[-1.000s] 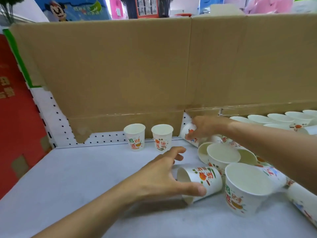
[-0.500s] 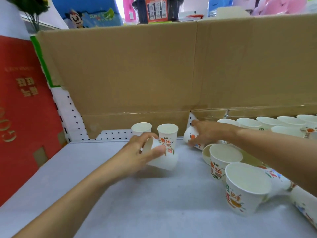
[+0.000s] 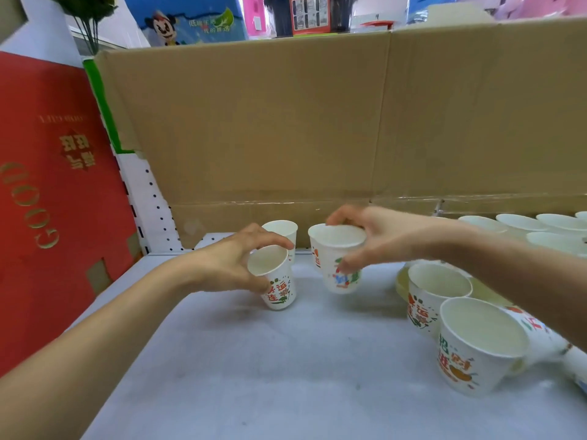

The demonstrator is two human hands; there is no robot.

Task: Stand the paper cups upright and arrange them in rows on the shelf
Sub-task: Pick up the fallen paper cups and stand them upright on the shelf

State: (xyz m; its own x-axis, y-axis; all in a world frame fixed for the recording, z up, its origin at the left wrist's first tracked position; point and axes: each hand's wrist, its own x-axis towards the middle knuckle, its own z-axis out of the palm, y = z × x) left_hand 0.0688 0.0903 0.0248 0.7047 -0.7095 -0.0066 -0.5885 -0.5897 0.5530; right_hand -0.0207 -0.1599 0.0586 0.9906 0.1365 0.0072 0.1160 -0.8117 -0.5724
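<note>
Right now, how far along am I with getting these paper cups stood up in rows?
Done: one upright cup stands at the back, and more upright cups line the back right. In hand: your left hand holds a tilted cup, your right hand grips another cup near its rim. Left: a cup lying on its side at the right, plus two loose upright cups to line up.
</note>
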